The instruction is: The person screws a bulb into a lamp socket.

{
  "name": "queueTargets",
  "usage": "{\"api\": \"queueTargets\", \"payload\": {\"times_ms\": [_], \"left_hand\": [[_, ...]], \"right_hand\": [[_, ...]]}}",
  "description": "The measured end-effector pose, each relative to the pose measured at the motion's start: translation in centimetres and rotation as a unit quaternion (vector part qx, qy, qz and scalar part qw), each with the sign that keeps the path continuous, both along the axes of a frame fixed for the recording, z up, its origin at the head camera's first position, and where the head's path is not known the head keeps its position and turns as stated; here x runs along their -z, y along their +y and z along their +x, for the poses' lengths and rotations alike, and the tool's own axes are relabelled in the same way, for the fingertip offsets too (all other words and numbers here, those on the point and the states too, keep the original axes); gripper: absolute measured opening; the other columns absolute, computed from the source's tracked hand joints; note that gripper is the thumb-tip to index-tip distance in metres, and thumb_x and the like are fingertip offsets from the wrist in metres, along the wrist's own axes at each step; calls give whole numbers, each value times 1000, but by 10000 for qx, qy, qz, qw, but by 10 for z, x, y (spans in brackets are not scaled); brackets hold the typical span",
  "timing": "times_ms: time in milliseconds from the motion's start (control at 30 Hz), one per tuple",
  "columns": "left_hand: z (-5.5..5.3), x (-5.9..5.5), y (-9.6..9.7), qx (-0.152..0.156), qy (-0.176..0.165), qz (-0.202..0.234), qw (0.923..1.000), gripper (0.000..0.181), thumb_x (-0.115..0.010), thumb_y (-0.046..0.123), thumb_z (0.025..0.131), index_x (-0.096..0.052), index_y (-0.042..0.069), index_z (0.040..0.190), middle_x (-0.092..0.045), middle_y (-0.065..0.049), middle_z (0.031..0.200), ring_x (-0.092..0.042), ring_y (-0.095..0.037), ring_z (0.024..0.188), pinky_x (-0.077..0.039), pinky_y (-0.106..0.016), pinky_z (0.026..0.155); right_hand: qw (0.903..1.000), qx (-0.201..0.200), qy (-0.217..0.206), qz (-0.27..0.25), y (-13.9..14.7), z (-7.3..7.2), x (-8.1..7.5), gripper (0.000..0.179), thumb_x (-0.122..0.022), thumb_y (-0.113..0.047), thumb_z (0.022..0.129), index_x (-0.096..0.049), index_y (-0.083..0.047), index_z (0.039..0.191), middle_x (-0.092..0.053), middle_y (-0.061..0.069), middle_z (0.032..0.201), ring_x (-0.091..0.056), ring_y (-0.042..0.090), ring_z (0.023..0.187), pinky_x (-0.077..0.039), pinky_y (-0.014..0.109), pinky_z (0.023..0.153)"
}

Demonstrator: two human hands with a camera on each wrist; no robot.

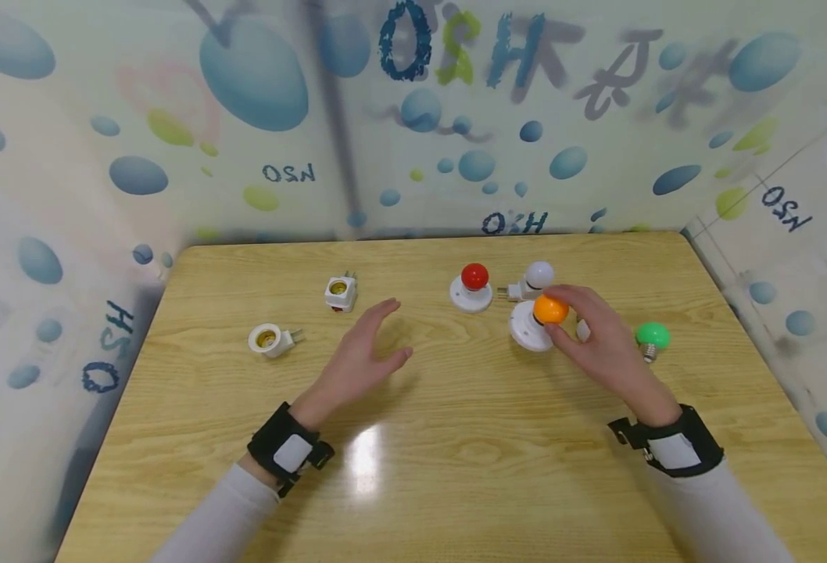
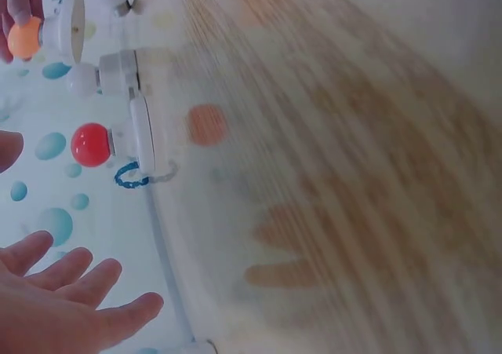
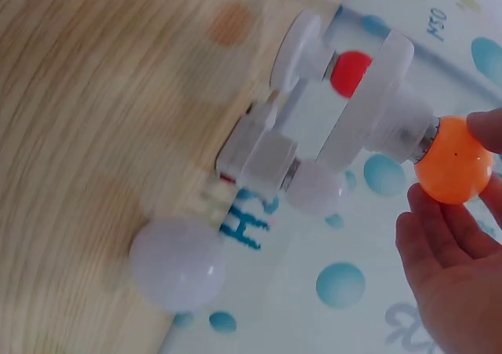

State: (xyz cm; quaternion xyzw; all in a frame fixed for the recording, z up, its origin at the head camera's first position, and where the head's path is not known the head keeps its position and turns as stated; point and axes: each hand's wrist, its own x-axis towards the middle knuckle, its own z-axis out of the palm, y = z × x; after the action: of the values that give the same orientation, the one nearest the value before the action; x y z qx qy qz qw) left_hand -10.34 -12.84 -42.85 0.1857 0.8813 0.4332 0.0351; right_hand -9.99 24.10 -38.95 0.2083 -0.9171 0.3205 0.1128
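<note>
The right hand [image 1: 606,348] pinches the orange bulb [image 3: 455,162], thumb on one side and fingers on the other. The bulb is right of the middle of the table [image 1: 456,438], towards the far side. The round socket [image 3: 384,103] hangs from it, base tilted; both wrist views show that base clear of the table. A strip of metal shows between bulb and socket, so the thread may not be fully home; if it is loose, the socket could spin or drop off, since no other hand supports it.

The left hand [image 1: 353,356] is empty, its fingers spread, well apart from the socket and near the square socket [image 1: 341,301]. The ring socket [image 1: 273,349] lies farther left.

Space is tight around the right hand. The far white bulb [image 1: 539,274] sits in its plug socket [image 1: 519,292] just beyond, and the red bulb [image 1: 474,276] stands left of that; a low swing of the socket's rim could knock either. The loose bulb [image 3: 179,264], partly hidden by the hand in the head view, and the green bulb [image 1: 653,335] at the right are round enough to roll if brushed. A smooth globe might also slip under a light pinch.
</note>
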Motion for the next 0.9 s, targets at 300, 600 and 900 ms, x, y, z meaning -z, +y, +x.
{"api": "queueTargets", "payload": {"times_ms": [300,600,900], "left_hand": [[2,0,-8,-141,-165,-53,9998,67,-69,30,99,-41,9,156,-43,-12,159,-39,-31,147,-34,-52,118],[4,3,-15,-142,-165,-11,9998,62,-69,29,99,-45,8,153,-46,-13,156,-41,-32,145,-36,-53,116],[5,4,-18,-171,-185,-8,9997,62,-69,30,99,-46,9,153,-46,-12,156,-42,-33,145,-37,-55,115]], "right_hand": [[9979,518,272,-260,38,-4,-8,52,-76,9,87,-59,3,136,-59,24,134,-57,41,116,-29,3,98],[9952,889,187,-352,61,-27,-12,48,-71,7,92,-56,6,137,-56,28,135,-55,46,118,-33,4,100],[9921,1166,-447,-117,68,-54,-4,47,-68,1,95,-53,9,139,-52,31,138,-51,49,122,-43,63,105]]}}
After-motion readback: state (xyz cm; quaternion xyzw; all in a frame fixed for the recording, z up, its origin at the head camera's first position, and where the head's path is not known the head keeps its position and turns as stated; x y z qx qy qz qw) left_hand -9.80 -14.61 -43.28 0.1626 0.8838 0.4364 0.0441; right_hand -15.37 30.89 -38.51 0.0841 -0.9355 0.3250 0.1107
